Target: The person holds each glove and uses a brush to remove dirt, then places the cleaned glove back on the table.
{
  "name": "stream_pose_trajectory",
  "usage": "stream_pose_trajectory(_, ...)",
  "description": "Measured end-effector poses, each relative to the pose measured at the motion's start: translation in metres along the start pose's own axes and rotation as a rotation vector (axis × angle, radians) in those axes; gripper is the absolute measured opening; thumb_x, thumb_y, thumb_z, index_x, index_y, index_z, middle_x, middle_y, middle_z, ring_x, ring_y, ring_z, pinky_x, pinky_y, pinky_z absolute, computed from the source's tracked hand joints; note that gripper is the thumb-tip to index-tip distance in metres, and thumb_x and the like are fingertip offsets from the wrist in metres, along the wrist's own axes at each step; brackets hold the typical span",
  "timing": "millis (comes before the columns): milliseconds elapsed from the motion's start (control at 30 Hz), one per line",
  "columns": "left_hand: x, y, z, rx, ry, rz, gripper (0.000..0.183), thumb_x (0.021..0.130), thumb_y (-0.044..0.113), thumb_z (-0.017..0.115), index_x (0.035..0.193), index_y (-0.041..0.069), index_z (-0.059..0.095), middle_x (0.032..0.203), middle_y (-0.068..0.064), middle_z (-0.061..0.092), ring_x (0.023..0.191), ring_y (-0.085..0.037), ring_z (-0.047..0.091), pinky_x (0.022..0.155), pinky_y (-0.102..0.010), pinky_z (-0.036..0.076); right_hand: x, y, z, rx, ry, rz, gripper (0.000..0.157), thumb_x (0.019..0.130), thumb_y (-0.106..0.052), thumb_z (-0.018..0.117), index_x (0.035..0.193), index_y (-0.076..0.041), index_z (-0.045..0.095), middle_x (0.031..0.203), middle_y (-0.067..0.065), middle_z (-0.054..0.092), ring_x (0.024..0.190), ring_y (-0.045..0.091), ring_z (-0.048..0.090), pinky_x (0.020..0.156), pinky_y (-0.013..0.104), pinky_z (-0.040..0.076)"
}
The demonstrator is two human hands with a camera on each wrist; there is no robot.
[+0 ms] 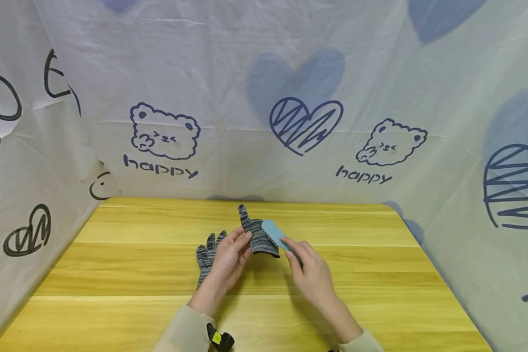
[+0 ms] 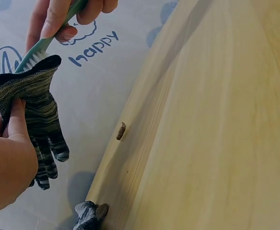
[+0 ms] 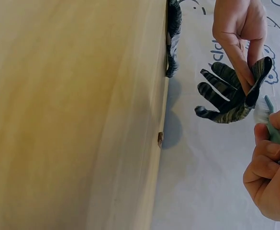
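My left hand point(image 1: 231, 256) pinches a grey-and-black striped knit glove point(image 1: 259, 239) near its cuff, holding it up over the table. One glove finger points away toward the back. My right hand point(image 1: 310, 269) grips a light blue-green brush point(image 1: 274, 233) by its handle, its bristles against the glove near the cuff. In the left wrist view, white bristles point(image 2: 34, 60) lie right at the glove's dark cuff edge point(image 2: 27, 72). The right wrist view has the glove's fingers point(image 3: 216, 91) hanging spread. A second striped glove point(image 1: 207, 255) lies on the table left of my left hand, which partly covers it.
The yellow wood-grain table point(image 1: 356, 274) runs under both hands. A white sheet point(image 1: 233, 146) with bear and heart drawings hangs behind it and along both sides. A black strap with a yellow patch point(image 1: 218, 337) sits at my left sleeve.
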State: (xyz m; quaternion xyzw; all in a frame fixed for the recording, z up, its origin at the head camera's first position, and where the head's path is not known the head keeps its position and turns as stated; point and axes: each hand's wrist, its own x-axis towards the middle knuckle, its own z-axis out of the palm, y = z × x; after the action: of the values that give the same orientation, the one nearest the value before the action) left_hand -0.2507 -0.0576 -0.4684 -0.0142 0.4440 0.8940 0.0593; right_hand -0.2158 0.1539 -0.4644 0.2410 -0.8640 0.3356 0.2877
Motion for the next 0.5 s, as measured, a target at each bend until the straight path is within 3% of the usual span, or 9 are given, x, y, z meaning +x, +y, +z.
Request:
stream_pose_trajectory(400,-0.0012,0.0019,-0.0003,-0.006,-0.011,0.014,0.062,0.11,0.003,0.047,0.161,-0.01,0.016,0.125,-0.008,0.06,0.092,-0.002,0.067,0.079,-0.013,0.056,-0.0003,0.0014,0.0011,-0.016,0.034,0.046,0.036,0.098,-0.005,0.071,0.133,-0.012,0.071,0.091,0.0,0.065,0.062,0.002,0.043,0.049,0.02,0.038)
stream_pose_trajectory(500,-0.0018,0.0045,-0.0002,-0.021,0.004,0.024,0.064,0.11,0.003,0.046,0.162,-0.01,0.01,0.138,-0.017,0.053,0.091,0.0,0.066,0.08,-0.012,0.055,-0.0002,0.0031,-0.001,-0.023,0.023,0.105,0.036,0.098,-0.005,0.07,0.134,-0.013,0.07,0.091,0.002,0.065,0.06,0.002,0.041,0.048,0.02,0.037)
